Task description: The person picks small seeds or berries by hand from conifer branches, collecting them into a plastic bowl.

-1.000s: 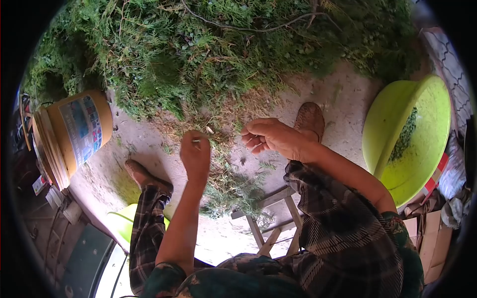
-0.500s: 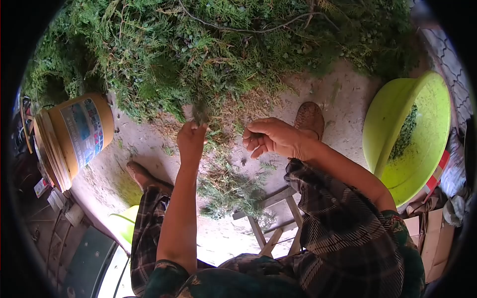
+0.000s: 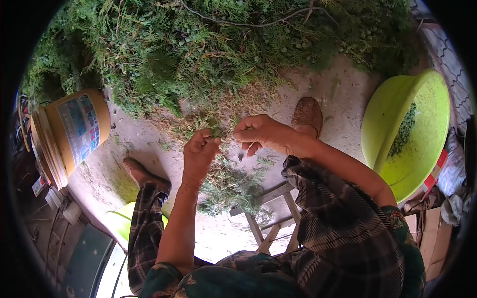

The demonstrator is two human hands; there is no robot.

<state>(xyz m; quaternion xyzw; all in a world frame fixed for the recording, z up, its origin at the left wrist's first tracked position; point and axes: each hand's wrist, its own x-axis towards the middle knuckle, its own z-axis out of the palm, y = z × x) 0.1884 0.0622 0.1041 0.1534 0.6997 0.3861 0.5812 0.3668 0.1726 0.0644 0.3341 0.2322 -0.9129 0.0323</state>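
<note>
Fingers [image 3: 202,133] of left hand [image 3: 198,153] pinch greenery [image 3: 215,131]; whether right hand [image 3: 267,133] grips, I cannot tell.

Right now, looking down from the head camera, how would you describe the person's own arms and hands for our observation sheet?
The left hand and right hand are without gloves, and no watch or bracelet shows at either wrist. Both forearms are bare. The left sleeve and right sleeve are short, dark green with a paler blotchy pattern.
</note>
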